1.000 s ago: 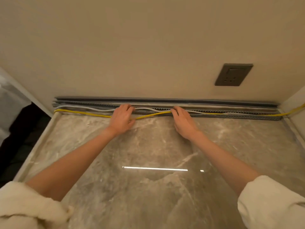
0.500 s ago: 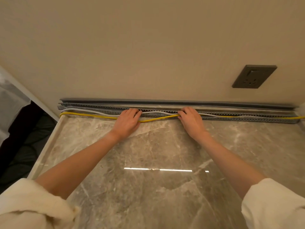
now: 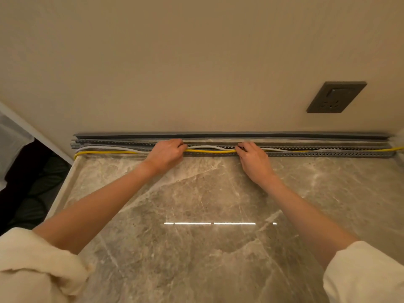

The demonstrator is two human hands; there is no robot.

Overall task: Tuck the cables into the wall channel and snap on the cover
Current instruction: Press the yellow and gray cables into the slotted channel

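A long grey slotted channel (image 3: 328,153) lies along the foot of the wall at the back of the marble counter (image 3: 207,204). A yellow cable (image 3: 209,151) and a white cable (image 3: 209,146) run along it, bowing up between my hands. My left hand (image 3: 166,153) pinches the cables left of centre. My right hand (image 3: 251,156) pinches them right of centre. The grey cover strip (image 3: 218,135) leans against the wall just behind the channel. At the left end both cables sit outside the channel.
A dark grey wall socket (image 3: 336,97) is on the wall at the upper right. The counter's left edge (image 3: 63,189) drops off to a dark area. The yellow cable leaves past the right edge of the view.
Both hands have closed their fingers on the cables and lifted the yellow cable from the counter edge up onto the channel. The view has shifted slightly left.
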